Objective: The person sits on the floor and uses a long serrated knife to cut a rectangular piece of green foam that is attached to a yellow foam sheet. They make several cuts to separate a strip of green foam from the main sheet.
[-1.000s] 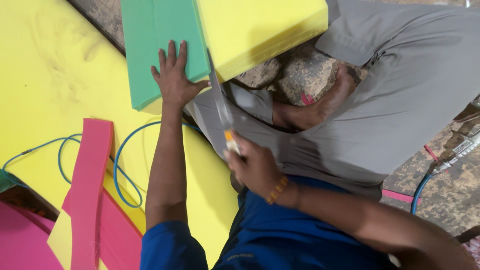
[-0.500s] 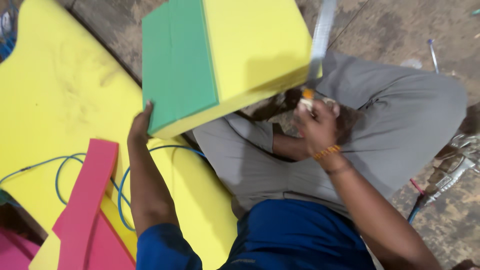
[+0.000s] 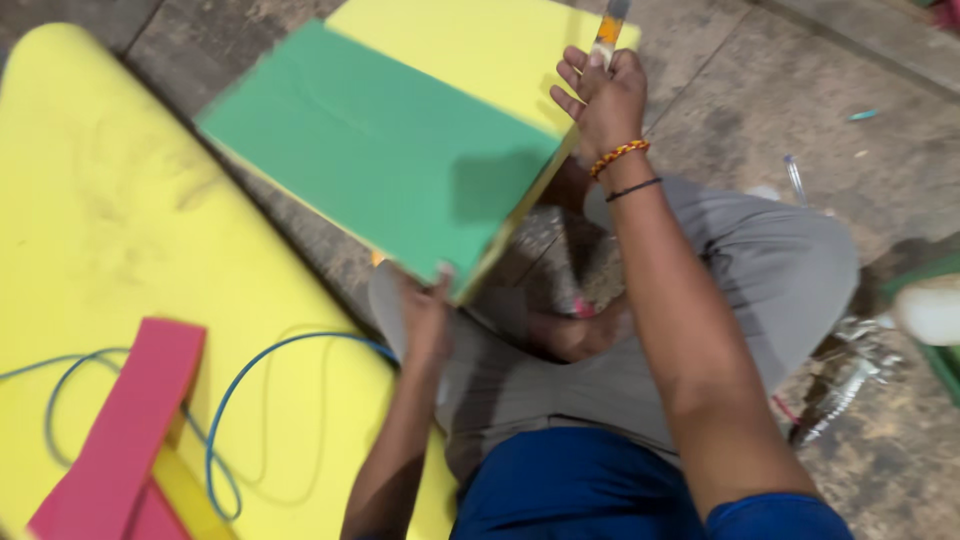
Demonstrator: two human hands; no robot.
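Observation:
I sit cross-legged on a stone floor with a thick foam block (image 3: pixel 400 150) tilted up above my knees; its broad face is green and its far part yellow. My left hand (image 3: pixel 425 320) grips the block's near lower corner from beneath. My right hand (image 3: pixel 600 95) is closed around the orange handle of a long-bladed knife (image 3: pixel 608 25), held at the block's far right edge with the blade pointing away out of the frame. Beaded and thread bracelets circle my right wrist.
A large yellow foam sheet (image 3: pixel 110 230) lies on the floor to the left, with a blue cable (image 3: pixel 235 390) looped over it and pink foam strips (image 3: pixel 120 440) at the lower left. Metal scraps (image 3: pixel 835 390) and a green object (image 3: pixel 930 320) lie at the right.
The block has swung round so its green face now points up at me. My right hand with the knife rose to the block's far edge. My left hand slid down to its near corner.

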